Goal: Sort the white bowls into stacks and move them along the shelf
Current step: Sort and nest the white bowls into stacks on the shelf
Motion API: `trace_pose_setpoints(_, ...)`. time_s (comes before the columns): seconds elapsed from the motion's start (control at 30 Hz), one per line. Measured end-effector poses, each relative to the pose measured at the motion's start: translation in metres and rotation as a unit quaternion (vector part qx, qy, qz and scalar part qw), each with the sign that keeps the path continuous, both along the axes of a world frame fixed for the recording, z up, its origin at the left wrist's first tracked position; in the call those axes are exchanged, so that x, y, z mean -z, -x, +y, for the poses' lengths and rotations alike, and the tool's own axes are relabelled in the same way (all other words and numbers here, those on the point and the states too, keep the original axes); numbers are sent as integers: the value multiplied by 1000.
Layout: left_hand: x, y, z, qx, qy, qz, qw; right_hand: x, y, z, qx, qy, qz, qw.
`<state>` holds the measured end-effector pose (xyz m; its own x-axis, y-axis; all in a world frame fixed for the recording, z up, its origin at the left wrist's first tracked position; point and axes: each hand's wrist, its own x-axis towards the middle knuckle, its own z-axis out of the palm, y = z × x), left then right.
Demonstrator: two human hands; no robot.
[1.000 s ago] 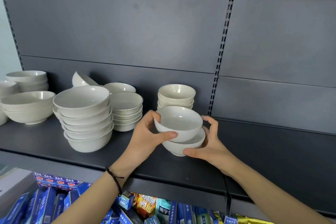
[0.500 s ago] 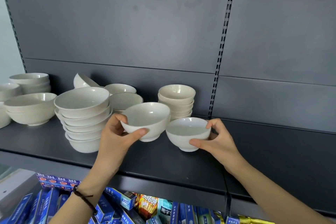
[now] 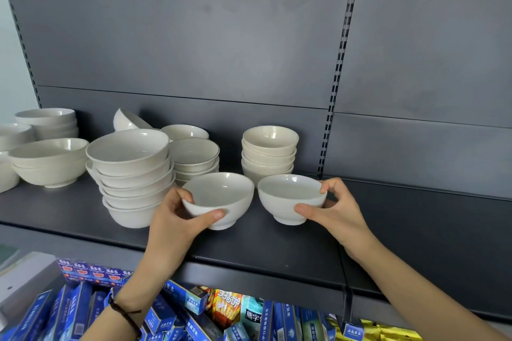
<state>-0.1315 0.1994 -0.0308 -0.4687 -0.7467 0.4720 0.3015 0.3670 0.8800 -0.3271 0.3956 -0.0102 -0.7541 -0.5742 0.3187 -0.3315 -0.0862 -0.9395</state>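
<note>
**Two white bowls held side by side near the shelf's front edge**

At the left end of the shelf (image 3: 277,246) sit low piles of wide bowls (image 3: 50,159), with a shorter stack (image 3: 45,119) behind them against the back panel. Next along stands a tall stack of large bowls (image 3: 130,171), close to the front edge. Behind it one tilted bowl (image 3: 124,122) leans on its side, and just to its right is a dark-rimmed stack (image 3: 194,156).

The person's left hand (image 3: 177,221), with a dark cord (image 3: 124,313) at the wrist, grips the left bowl (image 3: 219,194). The thumb presses across the near wall and the fingers curl round the far-left rim. That bowl tips a little and sits just in front of the dark-rimmed stack. I cannot tell whether its foot touches the shelf.

Just beside it, a narrow gap away, the right bowl (image 3: 288,196) stands upright on the shelf, in front of a stack of small bowls (image 3: 270,152) at the back. The right hand (image 3: 340,210) holds it from the right, thumb on the near wall and forefinger hooked over the rim. Both bowls are mid-shelf, nearer the front edge than the back.

Under the shelf lie blue boxes (image 3: 77,310) and, further right, yellow packets (image 3: 388,333).
</note>
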Motion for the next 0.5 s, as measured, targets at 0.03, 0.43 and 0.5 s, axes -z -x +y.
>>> trace_pose_setpoints(0.03,1,0,0,-1,0,-7,1000,-1,-1,0,1,5,-4,1000)
trace_pose_setpoints(0.43,4,0,1,22,11,-62,998,-27,-35,-31,-95,143,-6,985)
trace_pose_setpoints(0.5,5,-1,0,26,11,-63,998,-27,-44,-42,-112,142,-3,984)
